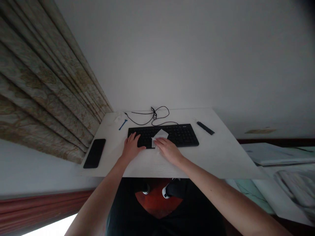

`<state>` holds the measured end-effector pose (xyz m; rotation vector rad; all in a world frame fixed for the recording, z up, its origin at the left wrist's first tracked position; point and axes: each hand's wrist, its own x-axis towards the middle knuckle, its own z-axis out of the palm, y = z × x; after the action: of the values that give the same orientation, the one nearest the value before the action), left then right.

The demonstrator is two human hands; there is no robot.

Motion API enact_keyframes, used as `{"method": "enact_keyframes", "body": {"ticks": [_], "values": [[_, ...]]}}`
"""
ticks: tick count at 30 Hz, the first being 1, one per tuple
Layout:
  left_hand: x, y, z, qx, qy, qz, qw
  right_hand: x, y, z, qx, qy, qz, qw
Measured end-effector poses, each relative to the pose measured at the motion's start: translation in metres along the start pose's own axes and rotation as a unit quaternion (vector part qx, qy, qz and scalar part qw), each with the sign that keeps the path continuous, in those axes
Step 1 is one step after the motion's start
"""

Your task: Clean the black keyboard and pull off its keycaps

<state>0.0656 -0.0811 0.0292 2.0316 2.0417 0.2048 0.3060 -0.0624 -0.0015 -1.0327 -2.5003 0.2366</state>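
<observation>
A black keyboard (180, 134) lies on a white desk (216, 154), its black cable (154, 116) coiled behind it. My left hand (131, 147) rests flat on the keyboard's left end, fingers spread. My right hand (167, 149) presses a white tissue (161, 135) onto the keys near the keyboard's middle, fingers laid over the tissue's near edge.
A black phone (94, 153) lies at the desk's left edge. A blue pen-like tool (122, 124) and a small white item (118, 117) sit at the back left. A black bar-shaped object (205, 128) lies to the right of the keyboard. Curtains (44, 85) hang at left; papers (278, 154) lie right.
</observation>
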Motion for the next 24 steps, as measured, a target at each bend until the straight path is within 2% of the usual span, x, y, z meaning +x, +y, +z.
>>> {"method": "enact_keyframes", "body": {"ticks": [2, 5, 8, 12, 16, 21, 24], "values": [[0.0, 0.0, 0.0, 0.002, -0.002, -0.004, 1.0, 0.008, -0.001, 0.001, 0.037, 0.029, 0.044, 0.998], [0.0, 0.0, 0.0, 0.003, -0.006, -0.005, 1.0, 0.015, 0.001, -0.002, 0.07, 0.107, 0.105, 0.986], [0.0, 0.001, -0.001, 0.0, -0.002, 0.0, 1.0, 0.019, 0.001, -0.002, 0.066, 0.153, 0.098, 0.981], [-0.002, 0.001, -0.002, 0.003, -0.003, -0.002, 1.0, 0.016, -0.009, 0.003, 0.032, 0.089, 0.036, 0.995], [-0.002, 0.001, -0.002, -0.001, -0.002, -0.002, 1.0, -0.003, -0.008, -0.003, -0.015, 0.04, -0.006, 0.999], [-0.001, -0.001, 0.001, -0.01, 0.0, 0.003, 1.0, -0.042, 0.024, -0.029, -0.059, 0.028, 0.028, 0.997], [0.0, -0.003, 0.003, -0.013, 0.006, 0.009, 1.0, -0.053, 0.034, -0.033, -0.075, 0.031, 0.055, 0.995]]}}
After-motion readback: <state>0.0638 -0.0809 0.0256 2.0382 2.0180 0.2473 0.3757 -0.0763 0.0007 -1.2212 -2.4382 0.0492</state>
